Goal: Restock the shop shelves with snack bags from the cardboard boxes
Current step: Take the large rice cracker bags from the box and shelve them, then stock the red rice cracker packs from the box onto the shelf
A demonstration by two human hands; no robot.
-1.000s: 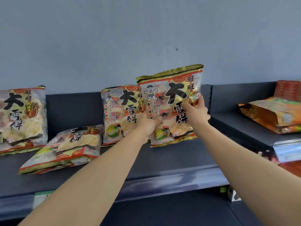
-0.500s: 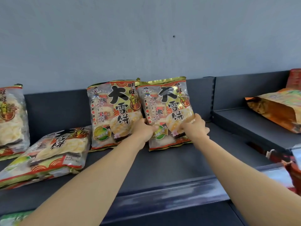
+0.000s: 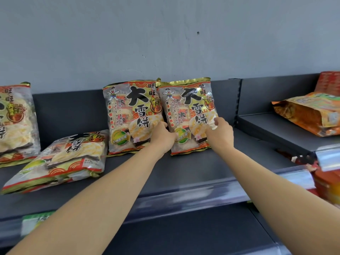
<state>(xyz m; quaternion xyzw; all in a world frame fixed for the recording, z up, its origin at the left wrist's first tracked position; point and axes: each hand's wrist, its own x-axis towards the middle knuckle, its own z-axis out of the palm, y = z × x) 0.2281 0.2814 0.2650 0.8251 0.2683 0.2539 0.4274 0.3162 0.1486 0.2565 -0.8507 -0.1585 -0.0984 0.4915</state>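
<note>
The snack bag [image 3: 185, 107], upright at centre frame on the shelf [image 3: 184, 168] and touching the neighbouring bag [image 3: 128, 111], is gripped at both side edges by the left hand [image 3: 162, 138] and right hand [image 3: 220, 134]; best to lean it on the back panel [image 3: 70, 111] before letting go.

The clear gold-topped plastic snack bag [image 3: 187, 107] standing upright says 旺旺 in small print at its top right, with 大雪饼 in fat black characters down the front. The matching upright bag [image 3: 128, 115] touching its left edge has the same print. Further left, the matching flat-lying bag [image 3: 60, 159] shows those big characters skewed, and the cut-off bag [image 3: 12, 116] beyond shows 旺旺. The small columns of characters are too tiny to read.
</note>
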